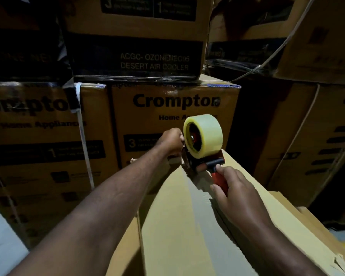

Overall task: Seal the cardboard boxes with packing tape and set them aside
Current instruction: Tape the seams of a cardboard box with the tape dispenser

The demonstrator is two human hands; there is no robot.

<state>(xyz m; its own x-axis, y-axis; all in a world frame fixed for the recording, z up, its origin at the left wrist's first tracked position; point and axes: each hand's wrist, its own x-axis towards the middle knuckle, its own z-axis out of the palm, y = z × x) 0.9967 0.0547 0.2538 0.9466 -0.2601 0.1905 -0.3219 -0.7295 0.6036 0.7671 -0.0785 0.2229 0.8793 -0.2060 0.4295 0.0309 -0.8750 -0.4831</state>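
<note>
A plain brown cardboard box (177,226) lies in front of me with its top flaps closed. A strip of clear tape (199,212) runs along the seam toward the far edge. A red tape dispenser (209,162) with a yellowish tape roll (205,134) stands at that far edge. My right hand (233,188) grips its red handle. My left hand (172,142) reaches over the far edge just left of the dispenser, its fingers curled and hidden behind the edge; what they hold is not visible.
Printed Cromptor appliance cartons (167,116) are stacked like a wall right behind the box, with more at the left (34,136) and right (327,136). A white strap (84,146) hangs down the left stack. Another brown box (307,226) lies under mine at the right.
</note>
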